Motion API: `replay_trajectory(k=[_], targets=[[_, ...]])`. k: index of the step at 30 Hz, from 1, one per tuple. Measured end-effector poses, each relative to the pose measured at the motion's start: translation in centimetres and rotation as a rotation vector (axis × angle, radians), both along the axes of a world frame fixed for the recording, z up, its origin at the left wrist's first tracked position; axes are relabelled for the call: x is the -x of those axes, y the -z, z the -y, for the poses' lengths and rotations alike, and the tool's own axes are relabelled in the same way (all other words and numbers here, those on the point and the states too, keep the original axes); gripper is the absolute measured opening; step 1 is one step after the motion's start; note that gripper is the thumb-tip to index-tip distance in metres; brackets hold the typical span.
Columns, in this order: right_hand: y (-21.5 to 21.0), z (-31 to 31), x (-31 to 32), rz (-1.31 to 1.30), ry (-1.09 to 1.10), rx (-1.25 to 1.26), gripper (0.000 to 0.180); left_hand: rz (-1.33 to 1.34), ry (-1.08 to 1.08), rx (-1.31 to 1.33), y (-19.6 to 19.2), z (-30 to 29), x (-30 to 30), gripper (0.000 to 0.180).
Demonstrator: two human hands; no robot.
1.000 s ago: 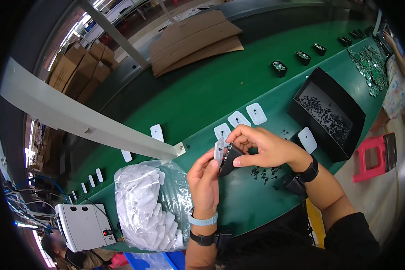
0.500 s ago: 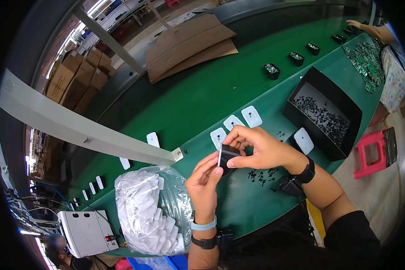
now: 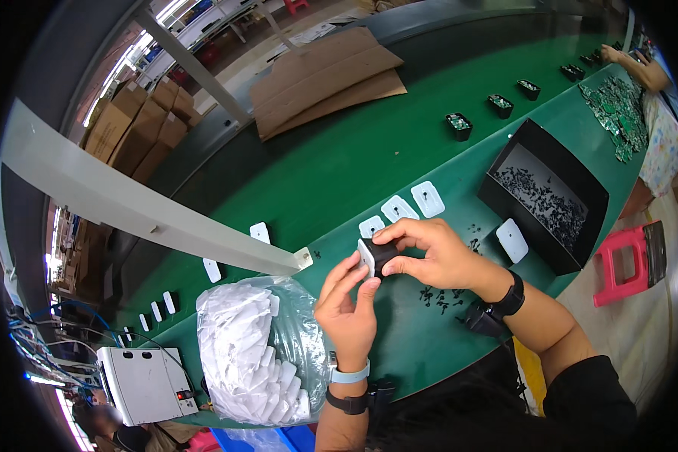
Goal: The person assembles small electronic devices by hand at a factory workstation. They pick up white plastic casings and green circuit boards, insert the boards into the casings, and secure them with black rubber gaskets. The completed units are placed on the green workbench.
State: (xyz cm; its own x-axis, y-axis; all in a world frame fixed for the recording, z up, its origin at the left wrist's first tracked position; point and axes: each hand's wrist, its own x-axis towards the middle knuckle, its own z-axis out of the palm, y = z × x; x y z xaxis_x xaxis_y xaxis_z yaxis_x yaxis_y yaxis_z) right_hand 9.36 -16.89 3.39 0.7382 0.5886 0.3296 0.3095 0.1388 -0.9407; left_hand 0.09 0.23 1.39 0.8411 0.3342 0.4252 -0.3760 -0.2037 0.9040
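A person stands at a long green table (image 3: 339, 173), both hands raised just above its near edge. The right hand (image 3: 429, 252) is closed around a small black block (image 3: 384, 258), thumb below and fingers over the top. The left hand (image 3: 346, 301) presses a small white cover (image 3: 366, 256) against the block's left face with its fingertips, fingers only partly curled.

The step in hand looks like fitting the cover onto the block. Seating it would call for squaring the two edges and a firm pinch from both sides.

Just beyond the block, three more white covers (image 3: 399, 207) lie flat in a row. Right of the block sits an open black box (image 3: 546, 196) of tiny dark parts, with a few loose ones (image 3: 441, 295) scattered beneath the right wrist. Left of the block lies a clear bag (image 3: 252, 350) stuffed with white covers.

The fingers hide most of the block, so whether the cover has clicked home cannot be told. The tiny parts are too small to identify.
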Motion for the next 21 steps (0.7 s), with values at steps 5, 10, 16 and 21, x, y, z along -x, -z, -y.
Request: replay_trajectory(k=[5,10,16,21], targets=[[0.2,-1.1,1.1,-0.020,-0.011,-0.158,0.042,0.152,-0.204,-0.439,-0.6,0.5,0.0,0.023],[0.9,-1.9,1.7,-0.030,0.117,-0.216,0.035,0.204,-0.171,-0.462,-0.2,0.9,0.5,0.033],[0.1,-0.9,0.7,0.268,0.066,-0.232,0.034,-0.073,0.160,0.339,-0.6,0.4,0.4,0.037],[-0.5,-1.0,1.0,0.388,0.076,-0.209,0.035,0.018,0.049,0.016,-0.7,0.0,0.7,0.036]])
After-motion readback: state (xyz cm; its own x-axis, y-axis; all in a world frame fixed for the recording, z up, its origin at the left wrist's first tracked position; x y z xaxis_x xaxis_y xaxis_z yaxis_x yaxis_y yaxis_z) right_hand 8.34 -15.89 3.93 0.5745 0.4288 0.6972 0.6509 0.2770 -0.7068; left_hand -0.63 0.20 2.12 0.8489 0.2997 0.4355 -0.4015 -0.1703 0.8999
